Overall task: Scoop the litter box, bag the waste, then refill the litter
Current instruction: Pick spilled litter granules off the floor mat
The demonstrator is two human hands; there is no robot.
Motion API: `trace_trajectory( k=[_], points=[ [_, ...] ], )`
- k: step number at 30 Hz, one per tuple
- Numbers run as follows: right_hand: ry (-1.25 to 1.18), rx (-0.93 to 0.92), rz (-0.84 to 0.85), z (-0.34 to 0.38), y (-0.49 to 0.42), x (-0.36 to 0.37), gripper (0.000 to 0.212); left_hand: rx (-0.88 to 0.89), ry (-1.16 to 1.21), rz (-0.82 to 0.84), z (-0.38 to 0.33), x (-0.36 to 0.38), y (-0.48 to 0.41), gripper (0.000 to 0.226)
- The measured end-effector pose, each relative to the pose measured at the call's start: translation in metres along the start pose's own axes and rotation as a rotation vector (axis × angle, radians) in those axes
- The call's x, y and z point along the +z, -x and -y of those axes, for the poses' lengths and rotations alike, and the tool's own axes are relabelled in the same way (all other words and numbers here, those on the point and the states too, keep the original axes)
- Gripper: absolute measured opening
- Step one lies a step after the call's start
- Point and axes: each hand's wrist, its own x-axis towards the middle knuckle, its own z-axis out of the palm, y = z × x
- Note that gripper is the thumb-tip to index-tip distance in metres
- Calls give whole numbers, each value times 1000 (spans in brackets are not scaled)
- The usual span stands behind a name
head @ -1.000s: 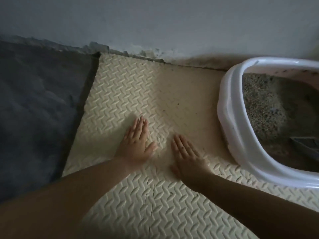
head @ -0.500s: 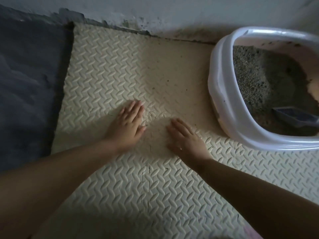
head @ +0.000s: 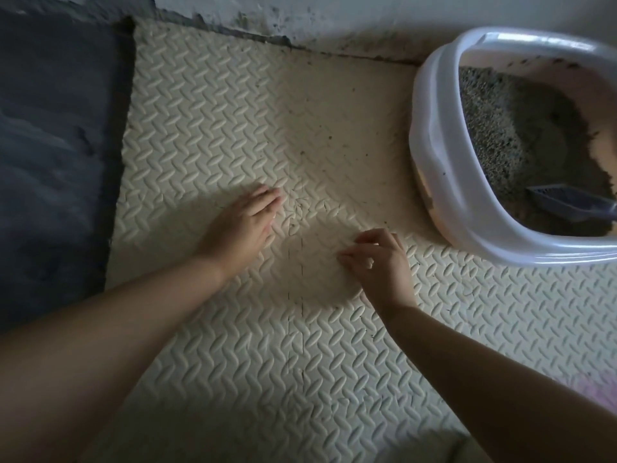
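A white litter box stands on the floor at the right, partly out of frame. Grey litter is heaped against its left wall, and a dark grey scoop lies in it near the front. My left hand rests flat on the cream foam mat with its fingers straight. To the right of it, my right hand has its fingers curled in over the mat, knuckles raised, and I see nothing in it. Both hands are left of the box and apart from it.
A dark grey rug borders the mat on the left. The wall runs along the mat's far edge, stained and chipped at its base. Small litter grains are scattered on the mat near the box.
My right hand has gone from flat on the mat to curled with raised knuckles. The view has shifted, so more of the box and scoop shows. My left hand stays flat.
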Motion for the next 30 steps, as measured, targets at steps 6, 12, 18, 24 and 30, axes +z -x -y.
trace_trajectory(
  k=[6, 12, 18, 24, 30],
  points=[
    [113, 34, -27, 4, 4, 8, 14, -81, 139, -102, 16, -8, -13, 24],
    [181, 37, -64, 9, 6, 11, 12, -115, 172, -150, 18, -14, -24, 13],
    [136, 46, -69, 7, 7, 13, 10, -173, 205, -184, 15, -16, -24, 11],
    [137, 26, -64, 6, 7, 12, 9, -237, 231, -128, 16, -24, -28, 12],
    [137, 28, -58, 4, 6, 13, 8, -208, 209, 10, 20, -33, -35, 11]
  ],
)
